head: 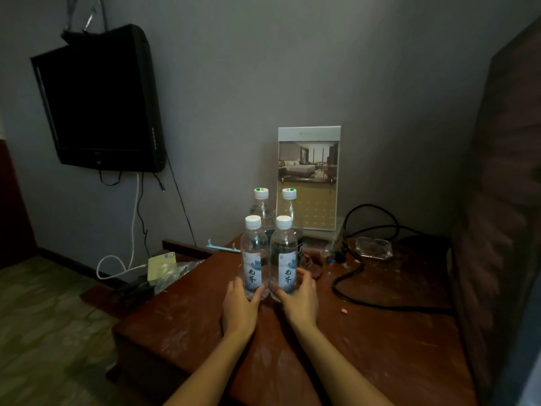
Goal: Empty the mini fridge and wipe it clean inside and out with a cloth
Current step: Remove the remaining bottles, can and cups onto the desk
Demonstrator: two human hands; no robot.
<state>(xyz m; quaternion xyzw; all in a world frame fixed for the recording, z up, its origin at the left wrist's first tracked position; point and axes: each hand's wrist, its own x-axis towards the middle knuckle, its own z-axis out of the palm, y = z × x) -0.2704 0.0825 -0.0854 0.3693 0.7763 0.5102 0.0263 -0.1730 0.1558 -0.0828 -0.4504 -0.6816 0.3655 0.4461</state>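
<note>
Two clear water bottles with white caps stand upright side by side on a brown wooden table. My left hand grips the base of the left bottle. My right hand grips the base of the right bottle. Two more water bottles stand right behind them, close to the wall. A crumpled brown cloth lies just right of the bottles. No mini fridge is in view.
A framed picture card leans on the wall behind the bottles. A glass ashtray and a black cable lie on the table's right side. A dark headboard rises at right. A television hangs on the wall at left.
</note>
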